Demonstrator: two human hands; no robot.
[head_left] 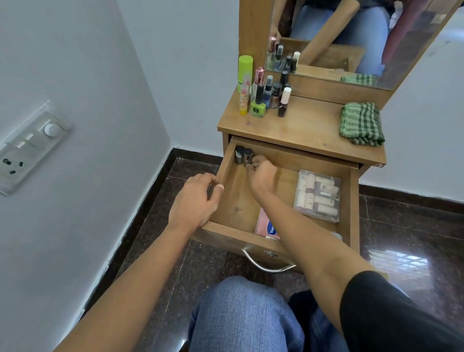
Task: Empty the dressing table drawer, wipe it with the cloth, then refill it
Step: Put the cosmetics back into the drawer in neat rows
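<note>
The wooden drawer [351, 197] of the dressing table is pulled out. My left hand [195, 201] grips its left wall. My right hand [261, 173] reaches into the far left corner and pinches a small dark bottle [247, 156] that stands beside a second dark bottle [239, 154]. A clear box of lipsticks [317, 195] lies at the drawer's right. A pink Vaseline pack [267, 226] lies near the front, partly hidden by my right forearm. The folded green checked cloth [362, 124] rests on the tabletop [302, 128] at the right.
Several cosmetic bottles [263, 94] stand at the tabletop's back left, below the mirror [338, 34]. A metal handle [266, 266] hangs on the drawer front. A wall with a switch panel [24, 148] is close on the left. My knee [243, 317] is below the drawer.
</note>
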